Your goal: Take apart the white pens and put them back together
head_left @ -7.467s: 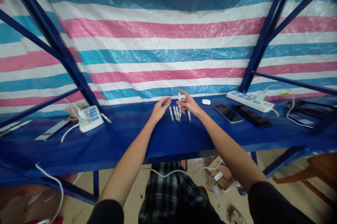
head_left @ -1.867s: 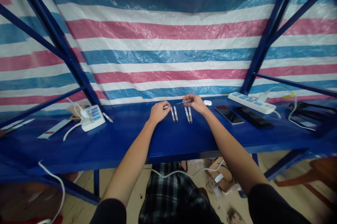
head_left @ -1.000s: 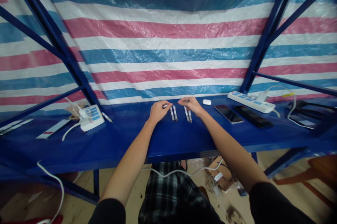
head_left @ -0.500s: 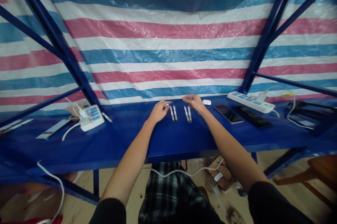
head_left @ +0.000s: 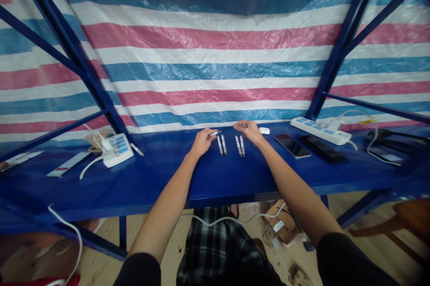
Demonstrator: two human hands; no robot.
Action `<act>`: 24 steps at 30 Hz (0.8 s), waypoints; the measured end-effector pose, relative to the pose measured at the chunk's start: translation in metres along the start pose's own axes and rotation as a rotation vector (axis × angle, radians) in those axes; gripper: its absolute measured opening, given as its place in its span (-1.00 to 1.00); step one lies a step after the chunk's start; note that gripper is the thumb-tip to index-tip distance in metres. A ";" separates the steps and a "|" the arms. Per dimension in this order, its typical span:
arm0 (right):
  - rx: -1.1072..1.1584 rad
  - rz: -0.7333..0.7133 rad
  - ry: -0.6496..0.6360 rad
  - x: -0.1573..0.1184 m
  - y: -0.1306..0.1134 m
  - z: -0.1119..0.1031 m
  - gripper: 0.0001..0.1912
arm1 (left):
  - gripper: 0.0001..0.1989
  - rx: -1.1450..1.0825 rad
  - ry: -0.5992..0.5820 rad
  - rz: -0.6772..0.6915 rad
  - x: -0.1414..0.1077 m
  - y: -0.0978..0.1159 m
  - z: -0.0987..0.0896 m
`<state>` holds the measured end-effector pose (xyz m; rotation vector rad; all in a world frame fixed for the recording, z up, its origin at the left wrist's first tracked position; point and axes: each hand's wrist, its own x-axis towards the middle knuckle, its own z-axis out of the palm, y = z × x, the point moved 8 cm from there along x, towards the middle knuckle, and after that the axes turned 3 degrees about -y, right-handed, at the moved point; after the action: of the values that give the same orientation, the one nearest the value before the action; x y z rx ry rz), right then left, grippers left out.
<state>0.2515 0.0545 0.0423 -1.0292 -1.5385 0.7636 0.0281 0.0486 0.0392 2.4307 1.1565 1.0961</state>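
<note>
My left hand [head_left: 202,142] is closed on a white pen [head_left: 213,134], held nearly level above the table with its end pointing right. Between my hands runs a thin dark line, from the pen's end towards my right fingers. My right hand [head_left: 247,131] is pinched around a small greyish piece [head_left: 242,125], too small to name and partly covered by the fingers. Below and between the hands, white-and-grey pens lie in two pairs, a left pair [head_left: 222,145] and a right pair [head_left: 240,146], dark tips towards me.
A white case [head_left: 264,130], a phone [head_left: 291,145] and a black slab [head_left: 322,149] lie right of my hand. Behind them is a power strip [head_left: 319,130]. Further left are another power strip [head_left: 118,150] and a single pen [head_left: 137,149]. Striped sheeting [head_left: 215,71] hangs behind the blue table [head_left: 221,183].
More of the white pen shows beyond my left fingertips, and its end has turned slightly. My right hand keeps almost the same place, and the paired pens have stayed put.
</note>
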 end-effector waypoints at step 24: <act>0.018 0.097 -0.095 -0.007 0.007 0.028 -0.57 | -0.73 -0.092 -0.022 0.030 -0.004 0.025 0.003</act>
<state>0.2261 0.0523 0.0267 -1.0739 -1.5681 0.9034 0.0428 0.0298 0.0476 2.3908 1.0426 1.1029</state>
